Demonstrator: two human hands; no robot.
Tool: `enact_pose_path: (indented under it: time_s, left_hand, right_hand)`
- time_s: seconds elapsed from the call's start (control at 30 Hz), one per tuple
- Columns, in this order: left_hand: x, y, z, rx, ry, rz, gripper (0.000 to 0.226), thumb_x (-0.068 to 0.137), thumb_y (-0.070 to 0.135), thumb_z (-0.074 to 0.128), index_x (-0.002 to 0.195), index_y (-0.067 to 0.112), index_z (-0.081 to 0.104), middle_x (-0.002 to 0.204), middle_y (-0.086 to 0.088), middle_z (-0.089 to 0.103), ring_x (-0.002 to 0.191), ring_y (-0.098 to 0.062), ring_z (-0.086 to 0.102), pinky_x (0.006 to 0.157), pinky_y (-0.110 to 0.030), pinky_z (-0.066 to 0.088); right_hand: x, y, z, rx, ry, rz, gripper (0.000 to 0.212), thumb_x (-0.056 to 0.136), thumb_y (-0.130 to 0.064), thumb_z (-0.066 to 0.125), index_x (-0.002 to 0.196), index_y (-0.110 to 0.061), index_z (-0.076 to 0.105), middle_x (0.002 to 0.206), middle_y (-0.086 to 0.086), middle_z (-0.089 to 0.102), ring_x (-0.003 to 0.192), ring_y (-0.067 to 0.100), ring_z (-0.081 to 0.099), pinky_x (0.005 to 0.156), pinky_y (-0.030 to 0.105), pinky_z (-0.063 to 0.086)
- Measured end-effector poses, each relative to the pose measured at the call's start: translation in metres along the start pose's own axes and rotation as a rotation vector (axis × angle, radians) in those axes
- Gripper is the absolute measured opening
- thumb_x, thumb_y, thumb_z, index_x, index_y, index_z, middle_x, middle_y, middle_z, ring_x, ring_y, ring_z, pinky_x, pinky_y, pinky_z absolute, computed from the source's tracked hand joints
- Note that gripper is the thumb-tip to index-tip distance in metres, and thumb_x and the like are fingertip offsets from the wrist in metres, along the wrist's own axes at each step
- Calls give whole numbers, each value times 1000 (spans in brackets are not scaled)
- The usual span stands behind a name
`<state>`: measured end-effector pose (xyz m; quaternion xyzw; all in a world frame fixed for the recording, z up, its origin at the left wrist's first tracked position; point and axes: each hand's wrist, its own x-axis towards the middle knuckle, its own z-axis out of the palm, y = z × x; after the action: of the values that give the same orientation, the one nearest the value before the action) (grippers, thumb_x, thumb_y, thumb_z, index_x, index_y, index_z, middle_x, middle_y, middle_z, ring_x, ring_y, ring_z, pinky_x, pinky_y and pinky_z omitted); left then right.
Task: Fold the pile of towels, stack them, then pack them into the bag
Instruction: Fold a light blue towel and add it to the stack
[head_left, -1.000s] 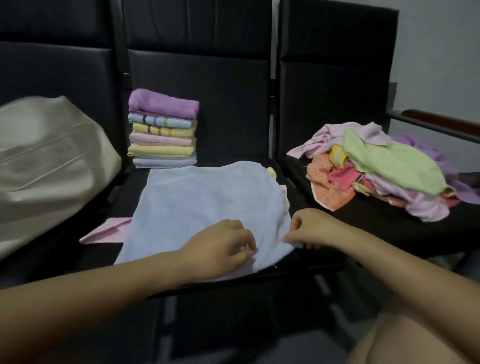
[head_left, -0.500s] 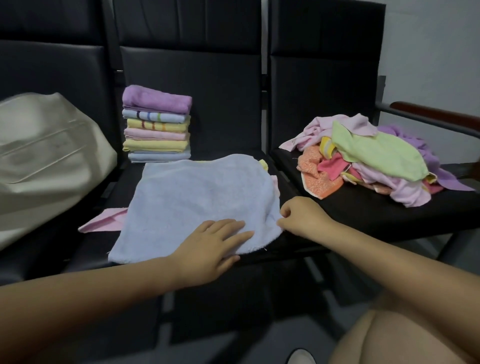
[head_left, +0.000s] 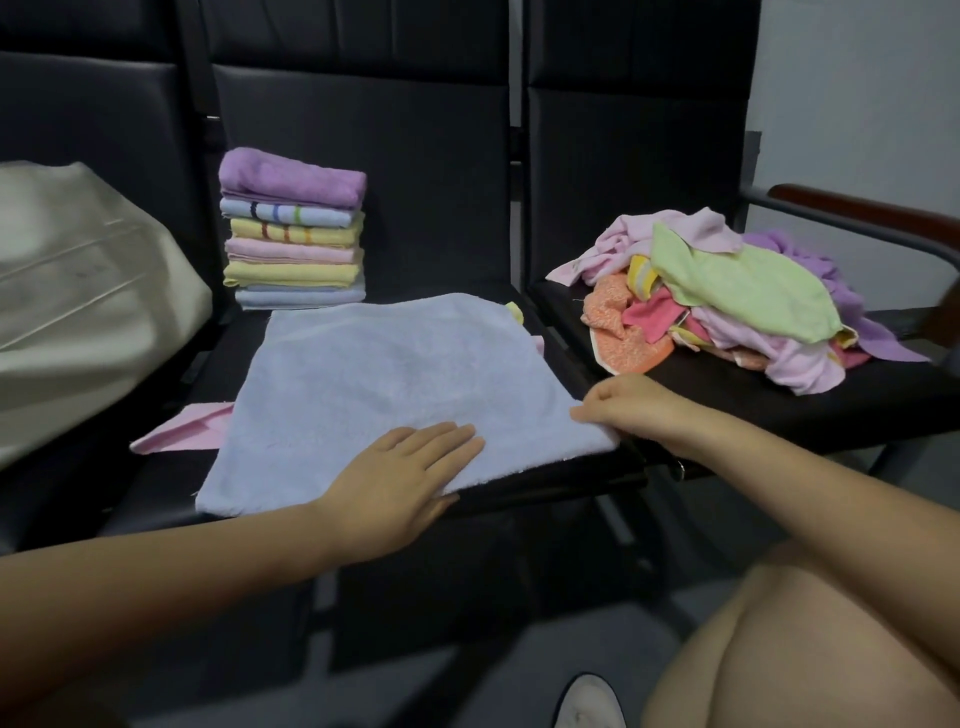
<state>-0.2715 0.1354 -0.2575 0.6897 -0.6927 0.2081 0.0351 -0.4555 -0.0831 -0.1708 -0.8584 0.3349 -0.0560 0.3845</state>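
Note:
A pale blue towel (head_left: 384, 379) lies spread flat on the middle black seat. My left hand (head_left: 400, 478) presses on its near edge with straight fingers. At the towel's near right corner, my right hand (head_left: 623, 410) pinches the cloth with curled fingers. Behind the towel stands a stack of folded towels (head_left: 293, 234), purple on top. A loose pile of unfolded towels (head_left: 737, 296), green, pink, orange and purple, covers the right seat. The cream bag (head_left: 78, 291) sits on the left seat.
A pink cloth (head_left: 179, 431) and a yellow one (head_left: 514, 312) peek out from under the blue towel. The seat's front edge (head_left: 545, 483) runs just under my hands. A brown armrest (head_left: 862, 213) bounds the right seat. My knee (head_left: 805, 639) shows at bottom right.
My left hand has uncurled from a fist and now lies flat on the towel's near edge. My right hand keeps hold of the corner. The camera has tipped slightly downward.

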Motion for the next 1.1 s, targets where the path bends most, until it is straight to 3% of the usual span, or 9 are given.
enact_pose_path:
  time_s: [0.13,0.3,0.43,0.6,0.7,0.8,0.9,1.03,1.1]
  left_hand:
    - [0,0,-2,9,20,19,54,94,37,38,142,14,49,143,-3,52,126,-22,55,102,-30,30]
    - [0,0,-3,-29,4,17,52,98,40,33,142,17,49,144,0,51,128,-21,53,103,-29,30]
    - [2,0,-8,-158,-47,-29,59,102,51,15,143,24,48,147,5,48,135,-16,46,108,-30,36]
    - [13,2,-25,-495,-78,-146,78,91,67,5,136,27,55,142,10,53,133,-8,43,111,-19,28]
    - [21,0,-36,-570,-78,-206,61,97,58,16,117,27,65,115,10,66,107,-8,57,93,-27,42]
    - [29,-13,-46,-423,-38,-239,57,93,61,14,84,27,59,86,10,61,81,-12,56,72,-31,40]
    - [31,-34,-54,-146,31,-175,55,82,61,4,75,24,44,74,3,59,68,-21,54,60,-31,32]
    - [30,-64,-60,-25,-1,-185,57,81,66,16,70,18,44,64,1,54,61,-20,46,55,-31,27]
    - [27,-79,-63,-18,0,-218,55,83,64,28,67,16,49,65,3,53,64,-15,45,51,-21,22]
  right_hand:
    - [2,14,1,-132,-106,222,32,86,-13,59,57,-14,45,48,-1,43,48,15,35,52,25,30]
    - [2,14,3,-212,-101,163,28,88,-16,60,64,-12,48,58,2,46,52,15,39,53,26,32]
    - [-5,12,9,-447,108,-192,18,83,-27,69,87,-17,53,76,-7,52,73,14,51,61,29,38]
    - [-19,-6,46,-623,36,-610,55,80,-62,61,122,-27,53,109,-9,50,101,8,45,84,28,39]
    - [-10,-8,64,-851,65,-700,42,92,-43,55,128,-21,53,115,0,50,105,18,46,79,31,34]
    - [5,-20,46,-723,31,-622,15,94,-19,49,99,-14,62,99,3,58,96,23,53,75,36,41]
    - [19,-23,18,-524,6,-530,20,95,-14,48,77,-11,56,78,7,59,77,22,55,72,41,45]
    - [27,-17,-2,-198,78,-418,27,96,-23,55,89,-2,71,87,19,67,75,11,52,71,33,42]
    - [28,-18,-7,-19,140,-365,24,94,-22,59,96,-3,74,92,14,72,80,8,56,77,31,46]
